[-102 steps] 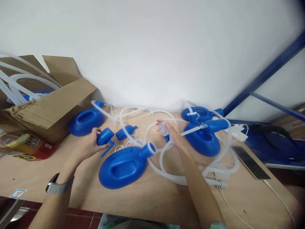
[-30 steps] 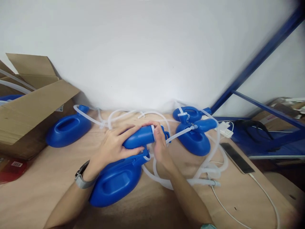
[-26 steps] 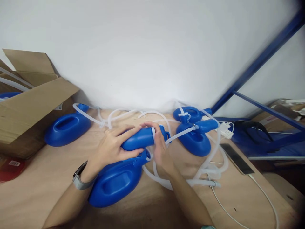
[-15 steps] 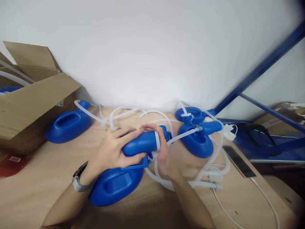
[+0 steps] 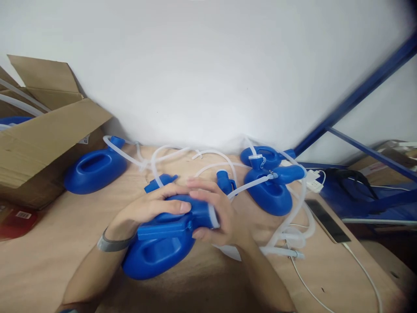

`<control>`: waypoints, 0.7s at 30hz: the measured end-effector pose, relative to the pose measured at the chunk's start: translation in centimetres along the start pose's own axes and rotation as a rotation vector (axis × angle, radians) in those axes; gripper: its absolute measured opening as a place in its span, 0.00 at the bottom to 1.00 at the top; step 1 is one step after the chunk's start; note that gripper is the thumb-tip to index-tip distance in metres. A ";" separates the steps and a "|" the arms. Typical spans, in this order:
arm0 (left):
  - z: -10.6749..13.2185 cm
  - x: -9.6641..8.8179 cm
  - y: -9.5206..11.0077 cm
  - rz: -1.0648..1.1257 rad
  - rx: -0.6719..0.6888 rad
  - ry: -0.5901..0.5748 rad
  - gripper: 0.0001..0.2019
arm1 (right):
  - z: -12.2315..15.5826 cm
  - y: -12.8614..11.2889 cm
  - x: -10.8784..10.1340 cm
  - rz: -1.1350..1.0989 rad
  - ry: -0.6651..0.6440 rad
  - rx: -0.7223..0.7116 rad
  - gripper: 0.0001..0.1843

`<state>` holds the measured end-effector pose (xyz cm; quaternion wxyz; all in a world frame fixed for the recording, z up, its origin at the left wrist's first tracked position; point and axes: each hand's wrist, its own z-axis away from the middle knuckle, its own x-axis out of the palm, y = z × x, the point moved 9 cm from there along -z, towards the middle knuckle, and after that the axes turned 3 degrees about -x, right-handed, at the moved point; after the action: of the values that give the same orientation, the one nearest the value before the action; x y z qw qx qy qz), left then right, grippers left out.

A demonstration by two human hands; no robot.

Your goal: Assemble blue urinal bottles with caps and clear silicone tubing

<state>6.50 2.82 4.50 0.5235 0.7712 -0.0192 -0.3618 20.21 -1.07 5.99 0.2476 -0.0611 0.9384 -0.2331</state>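
Both my hands are closed round a blue plastic urinal funnel with a white ring at its right end. My left hand lies over its left part, thumb on top. My right hand wraps the ringed end, fingers above and thumb below. A flat blue lid or handle part sticks out toward me under the left thumb. Just below lies a blue urinal bottle on its side; whether it touches the funnel I cannot tell. Smaller blue spouts stand behind, near clear tubing.
Two stacked blue bottles with tubes are at right; another bottle is at left beside an open cardboard box. A phone on a cable and a white power strip lie at the table's right edge.
The funnel has been turned and lowered slightly, so its flat blue part now faces up. My right hand has shifted from the white ring's face to round its end. A blue spout behind is uncovered.
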 end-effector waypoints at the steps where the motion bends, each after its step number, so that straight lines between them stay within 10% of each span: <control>1: 0.1 0.1 0.4 -0.004 0.036 -0.001 0.16 | 0.0 -0.1 0.1 -0.005 0.003 -0.010 0.36; 11: 1.4 -0.3 3.6 -0.349 0.176 0.215 0.22 | 0.8 2.7 0.6 -0.206 -0.065 0.282 0.56; 17: 1.1 -2.6 1.7 -0.593 0.155 0.286 0.32 | 4.5 12.1 -2.1 -0.039 0.018 0.667 0.39; 21: 1.1 -4.4 0.3 -0.633 0.053 0.339 0.32 | 9.0 18.2 -0.6 0.343 -0.383 0.912 0.33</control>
<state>2.75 3.56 6.93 0.3610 0.8013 0.2985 -0.3722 25.20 11.54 -9.16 0.4508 0.1659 0.6759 -0.5589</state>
